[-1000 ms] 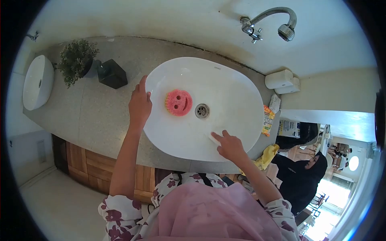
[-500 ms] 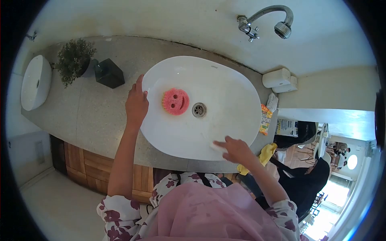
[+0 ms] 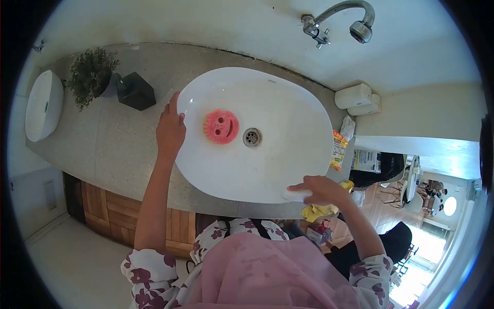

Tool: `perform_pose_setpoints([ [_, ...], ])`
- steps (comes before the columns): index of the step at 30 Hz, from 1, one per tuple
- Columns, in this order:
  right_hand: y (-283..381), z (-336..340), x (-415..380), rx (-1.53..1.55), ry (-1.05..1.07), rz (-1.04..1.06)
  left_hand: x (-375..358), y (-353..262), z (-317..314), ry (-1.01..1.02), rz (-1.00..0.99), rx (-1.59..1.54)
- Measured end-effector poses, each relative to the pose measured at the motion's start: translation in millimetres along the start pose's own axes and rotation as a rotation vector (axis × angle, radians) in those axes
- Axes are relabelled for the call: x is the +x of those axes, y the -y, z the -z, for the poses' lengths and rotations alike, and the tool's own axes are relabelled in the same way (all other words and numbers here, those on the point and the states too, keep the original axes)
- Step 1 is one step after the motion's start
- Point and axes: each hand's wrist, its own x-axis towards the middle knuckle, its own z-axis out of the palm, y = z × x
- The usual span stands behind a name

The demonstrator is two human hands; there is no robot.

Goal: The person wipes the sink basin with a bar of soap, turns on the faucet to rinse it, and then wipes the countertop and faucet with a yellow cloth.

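A white oval basin (image 3: 278,170) stands on the counter, its drain (image 3: 252,137) near the middle. My left hand (image 3: 170,131) rests against the basin's left rim, fingers stretched and thumb apart. At the near right rim, my right hand (image 3: 324,189) presses down a small white sponge (image 3: 296,195), partly covered by the fingers. Left of the drain lies a round pink smiley-face sponge (image 3: 222,127), touched by neither hand. A yellow cloth (image 3: 319,212) lies at the counter edge just below my right hand.
A chrome faucet (image 3: 337,20) juts from the wall. A dark soap dispenser (image 3: 136,91), a potted plant (image 3: 92,74) and another white basin (image 3: 45,105) stand left. Paper rolls (image 3: 354,96) and an orange packet (image 3: 338,149) sit right. A person in dark clothing (image 3: 360,250) is below right.
My right hand has slid rightward along the near rim with the white sponge. My left hand stays at the left rim. The person in dark clothing has shifted lower.
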Motion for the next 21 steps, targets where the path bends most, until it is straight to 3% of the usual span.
perform_pose_setpoints([
  [2,-4,3,4,0.032,0.074,-0.028,-1,-1,-1,0.010,0.006,0.009],
  [8,16,1,33,0.064,-0.065,0.129,1,-2,-1,0.015,-0.007,0.024],
  [12,-20,23,-8,-0.059,0.198,-0.080,-3,-2,3,-0.002,0.004,-0.008],
  [17,24,6,31,0.005,-0.002,0.085,0,-1,0,-0.034,-0.008,-0.013],
  [21,-5,6,13,0.062,0.045,0.100,0,-5,2,0.001,0.013,-0.006],
])
